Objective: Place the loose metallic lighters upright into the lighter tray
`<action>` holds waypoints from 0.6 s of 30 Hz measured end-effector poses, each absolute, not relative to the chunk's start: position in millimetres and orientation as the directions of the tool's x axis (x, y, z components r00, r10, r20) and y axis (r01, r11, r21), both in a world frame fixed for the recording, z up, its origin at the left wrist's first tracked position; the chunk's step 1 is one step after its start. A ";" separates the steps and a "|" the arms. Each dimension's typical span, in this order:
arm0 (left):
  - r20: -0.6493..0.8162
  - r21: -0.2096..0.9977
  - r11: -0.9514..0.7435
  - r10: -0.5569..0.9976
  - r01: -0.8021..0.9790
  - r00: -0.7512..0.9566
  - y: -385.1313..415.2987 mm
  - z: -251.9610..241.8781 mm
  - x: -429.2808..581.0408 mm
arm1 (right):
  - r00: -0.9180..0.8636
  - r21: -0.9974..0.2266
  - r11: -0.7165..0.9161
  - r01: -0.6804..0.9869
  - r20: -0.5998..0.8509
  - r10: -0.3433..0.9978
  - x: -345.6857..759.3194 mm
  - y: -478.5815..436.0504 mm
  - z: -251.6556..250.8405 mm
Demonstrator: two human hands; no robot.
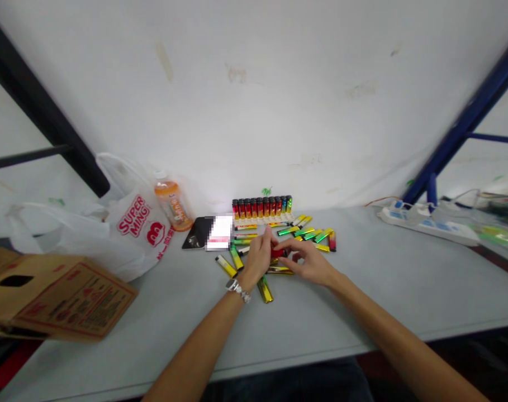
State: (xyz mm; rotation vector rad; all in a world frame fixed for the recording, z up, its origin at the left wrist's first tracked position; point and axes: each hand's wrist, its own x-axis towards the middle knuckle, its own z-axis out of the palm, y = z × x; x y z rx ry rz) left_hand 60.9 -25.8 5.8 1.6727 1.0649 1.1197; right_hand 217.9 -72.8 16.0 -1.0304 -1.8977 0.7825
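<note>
Pinched by the fingers of both the left hand (259, 254) and the right hand (311, 262), a red lighter (278, 253) was held between them over the table (312, 324). Its long axis was turned roughly sideways, neither hand being clearly nearer; beyond it, upright lighters (262, 208) were lined up by the wall (270, 111).
</note>
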 end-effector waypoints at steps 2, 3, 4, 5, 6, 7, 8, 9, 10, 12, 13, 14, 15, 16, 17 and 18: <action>0.230 0.942 -0.276 0.945 0.189 0.232 -27.2 4.3 63.4 | -0.358 -0.793 0.490 0.361 0.367 0.859 222.7 -74.8 18.6; 0.223 0.947 -0.263 0.951 0.183 0.214 -27.9 3.6 64.4 | -0.353 -0.793 0.490 0.362 0.370 0.859 225.7 -74.2 20.2; 0.216 0.953 -0.249 0.958 0.174 0.190 -28.2 2.9 65.1 | -0.327 -0.798 0.481 0.363 0.374 0.868 229.2 -72.0 22.2; 0.213 0.958 -0.238 0.964 0.163 0.157 -27.9 2.2 65.5 | -0.279 -0.806 0.464 0.368 0.380 0.882 233.5 -67.8 24.5; 0.217 0.959 -0.235 0.968 0.157 0.123 -27.0 1.4 65.4 | -0.213 -0.816 0.440 0.375 0.387 0.897 238.4 -61.2 27.1; 0.229 0.957 -0.241 0.969 0.162 0.090 -25.5 0.5 64.8 | -0.136 -0.819 0.419 0.391 0.399 0.907 244.0 -52.2 30.0; 0.248 0.950 -0.255 0.967 0.179 0.060 -23.3 -0.6 63.8 | -0.058 -0.810 0.402 0.427 0.419 0.906 249.9 -40.9 33.0; 0.271 0.939 -0.273 0.962 0.208 0.042 -20.7 -1.8 62.5 | -0.005 -0.795 0.381 0.472 0.430 0.903 255.8 -27.7 36.0; 0.292 0.927 -0.289 0.956 0.241 0.023 -18.1 -3.0 61.0 | 0.019 -0.772 0.360 0.525 0.433 0.901 261.4 -13.0 38.9; 0.315 0.909 -0.307 0.949 0.282 0.016 -13.6 -5.1 58.0 | 0.016 -0.745 0.314 0.588 0.399 0.917 270.1 17.8 44.0; 0.324 0.903 -0.315 0.946 0.292 0.019 -12.3 -5.9 56.8 | 0.008 -0.728 0.285 0.623 0.370 0.929 272.7 32.5 46.1; 0.333 0.897 -0.326 0.943 0.298 0.028 -11.5 -6.3 55.9 | 0.006 -0.696 0.259 0.670 0.354 0.935 274.1 45.9 48.1; 0.344 0.891 -0.339 0.938 0.302 0.037 -11.4 -6.3 55.3 | -0.006 -0.648 0.245 0.721 0.348 0.938 274.2 57.6 49.8; 0.358 0.883 -0.354 0.933 0.308 0.044 -11.8 -6.2 55.0 | -0.017 -0.606 0.239 0.759 0.349 0.937 273.3 67.4 51.2; 0.373 0.874 -0.369 0.927 0.317 0.052 -12.5 -5.8 55.0 | -0.029 -0.565 0.236 0.791 0.350 0.936 271.7 75.1 52.3; 0.386 0.864 -0.383 0.921 0.327 0.060 -13.4 -5.3 55.2 | -0.044 -0.528 0.236 0.816 0.350 0.936 269.6 81.1 53.1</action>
